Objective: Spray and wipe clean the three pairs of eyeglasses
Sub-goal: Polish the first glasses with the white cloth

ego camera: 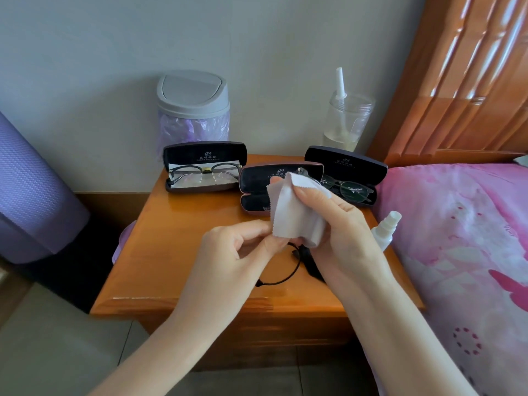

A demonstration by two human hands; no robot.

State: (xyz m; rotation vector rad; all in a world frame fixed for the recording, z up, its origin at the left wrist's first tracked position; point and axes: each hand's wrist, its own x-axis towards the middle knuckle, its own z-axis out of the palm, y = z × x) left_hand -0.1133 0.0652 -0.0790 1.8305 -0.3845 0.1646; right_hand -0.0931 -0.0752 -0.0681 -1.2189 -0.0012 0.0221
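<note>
The eyeglasses [311, 262] hang over the nightstand's [177, 252] near middle, mostly hidden; our right hand [343, 224] grips the white cloth [297, 212] folded round a lens, our left hand [234, 244] pinches the frame just left of it, so we judge the frame lies left-to-right between both hands.

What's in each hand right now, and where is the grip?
Right hand wraps the white cloth, mid-sheet, around a hidden part of the black eyeglasses; left hand pinches the cloth's lower corner.
</note>
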